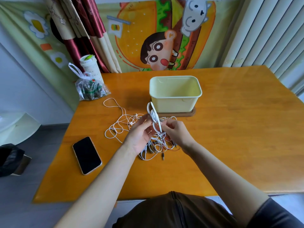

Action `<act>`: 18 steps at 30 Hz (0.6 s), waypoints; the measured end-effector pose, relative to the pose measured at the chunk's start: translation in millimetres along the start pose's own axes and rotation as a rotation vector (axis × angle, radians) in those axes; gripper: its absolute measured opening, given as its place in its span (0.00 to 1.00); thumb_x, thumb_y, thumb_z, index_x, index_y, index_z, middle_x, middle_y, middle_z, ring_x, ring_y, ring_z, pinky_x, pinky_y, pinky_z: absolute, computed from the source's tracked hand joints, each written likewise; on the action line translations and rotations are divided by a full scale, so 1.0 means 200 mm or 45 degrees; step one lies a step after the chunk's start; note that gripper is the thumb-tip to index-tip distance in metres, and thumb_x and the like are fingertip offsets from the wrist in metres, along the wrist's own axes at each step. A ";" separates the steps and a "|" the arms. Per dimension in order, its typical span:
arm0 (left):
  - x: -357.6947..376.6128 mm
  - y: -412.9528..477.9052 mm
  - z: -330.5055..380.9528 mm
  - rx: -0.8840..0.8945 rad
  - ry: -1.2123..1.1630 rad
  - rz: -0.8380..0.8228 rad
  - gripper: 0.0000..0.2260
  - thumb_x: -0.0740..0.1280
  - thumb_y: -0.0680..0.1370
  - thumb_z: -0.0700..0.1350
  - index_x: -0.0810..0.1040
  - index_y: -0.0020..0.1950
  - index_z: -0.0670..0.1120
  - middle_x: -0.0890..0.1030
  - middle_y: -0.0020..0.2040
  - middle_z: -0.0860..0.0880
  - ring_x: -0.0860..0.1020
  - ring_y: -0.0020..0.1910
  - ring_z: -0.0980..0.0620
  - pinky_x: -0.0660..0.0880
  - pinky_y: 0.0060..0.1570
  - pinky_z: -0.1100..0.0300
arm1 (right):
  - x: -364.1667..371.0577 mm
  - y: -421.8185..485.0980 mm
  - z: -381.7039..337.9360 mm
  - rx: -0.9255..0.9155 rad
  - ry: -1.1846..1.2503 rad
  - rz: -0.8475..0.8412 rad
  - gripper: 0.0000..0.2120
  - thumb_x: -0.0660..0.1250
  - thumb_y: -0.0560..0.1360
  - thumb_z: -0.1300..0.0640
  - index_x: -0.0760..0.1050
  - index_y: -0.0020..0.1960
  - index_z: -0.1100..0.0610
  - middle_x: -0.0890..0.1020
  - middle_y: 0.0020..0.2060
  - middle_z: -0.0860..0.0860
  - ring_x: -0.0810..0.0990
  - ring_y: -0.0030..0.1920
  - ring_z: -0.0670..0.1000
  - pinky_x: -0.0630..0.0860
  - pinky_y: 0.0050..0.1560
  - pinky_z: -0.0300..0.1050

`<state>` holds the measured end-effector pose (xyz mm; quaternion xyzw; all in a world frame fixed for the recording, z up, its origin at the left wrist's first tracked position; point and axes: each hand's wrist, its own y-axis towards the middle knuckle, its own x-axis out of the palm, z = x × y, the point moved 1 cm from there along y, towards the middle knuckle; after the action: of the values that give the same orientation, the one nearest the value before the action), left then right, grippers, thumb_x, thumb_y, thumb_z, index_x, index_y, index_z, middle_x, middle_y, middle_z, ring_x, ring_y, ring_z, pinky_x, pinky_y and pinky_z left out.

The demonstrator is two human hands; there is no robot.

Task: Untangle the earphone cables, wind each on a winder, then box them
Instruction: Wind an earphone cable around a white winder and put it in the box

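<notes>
A white winder (153, 113) with white cable wrapped round its middle stands upright above the table centre. My left hand (139, 134) holds it from the left, fingers raised along it. My right hand (175, 131) pinches the cable at the winder's lower end. Below both hands lies a tangle of white and red earphone cables (158, 145) with plugs and more winders. A pale pink cable (117, 122) loops loose to the left. The empty pale yellow box (175, 93) stands just behind, on a brown lid (191, 113).
A black phone (86, 155) lies face up at the left front of the orange table (230, 129). A clear plastic bag (89, 89) and a white cup (90, 66) stand at the back left corner. Curtains and a cartoon cloth hang behind.
</notes>
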<state>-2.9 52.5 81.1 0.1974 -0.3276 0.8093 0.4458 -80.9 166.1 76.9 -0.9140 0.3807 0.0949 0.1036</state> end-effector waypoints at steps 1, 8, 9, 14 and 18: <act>0.00 0.00 0.00 0.012 -0.018 0.043 0.07 0.61 0.79 0.38 0.78 0.51 0.45 0.83 0.44 0.45 0.82 0.44 0.49 0.79 0.47 0.58 | 0.01 -0.01 0.01 0.015 -0.011 -0.001 0.13 0.62 0.78 0.58 0.77 0.40 0.65 0.75 0.31 0.56 0.68 0.28 0.47 0.63 0.27 0.37; -0.02 0.05 -0.02 0.068 0.138 0.377 0.05 0.65 0.79 0.43 0.78 0.53 0.47 0.80 0.51 0.45 0.77 0.51 0.48 0.75 0.47 0.58 | 0.02 -0.04 0.03 -0.069 -0.294 -0.034 0.08 0.65 0.78 0.57 0.81 0.46 0.59 0.75 0.29 0.44 0.70 0.24 0.41 0.64 0.26 0.31; -0.02 0.05 -0.02 0.089 0.202 0.424 0.04 0.66 0.79 0.43 0.78 0.52 0.48 0.80 0.51 0.45 0.77 0.51 0.48 0.75 0.47 0.58 | 0.02 -0.04 0.02 -0.108 -0.370 -0.020 0.09 0.65 0.77 0.57 0.81 0.47 0.60 0.75 0.28 0.44 0.71 0.23 0.40 0.64 0.26 0.31; -0.03 0.05 -0.02 0.348 0.692 0.511 0.03 0.68 0.77 0.41 0.80 0.48 0.48 0.81 0.46 0.45 0.80 0.46 0.46 0.79 0.49 0.51 | 0.01 -0.04 -0.04 -0.299 -0.600 0.076 0.09 0.65 0.77 0.58 0.82 0.44 0.60 0.75 0.29 0.46 0.73 0.28 0.40 0.67 0.32 0.30; -0.02 0.03 -0.03 0.503 1.053 0.445 0.05 0.70 0.75 0.41 0.79 0.49 0.49 0.82 0.44 0.45 0.81 0.45 0.45 0.79 0.45 0.51 | -0.01 -0.05 -0.07 -0.303 -0.443 0.203 0.06 0.67 0.75 0.60 0.82 0.44 0.58 0.79 0.29 0.44 0.79 0.30 0.38 0.70 0.31 0.28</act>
<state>-6.7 51.6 73.1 -0.1177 0.0082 0.9293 0.3499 -73.5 171.6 91.6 -0.8565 0.4144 0.3035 0.0512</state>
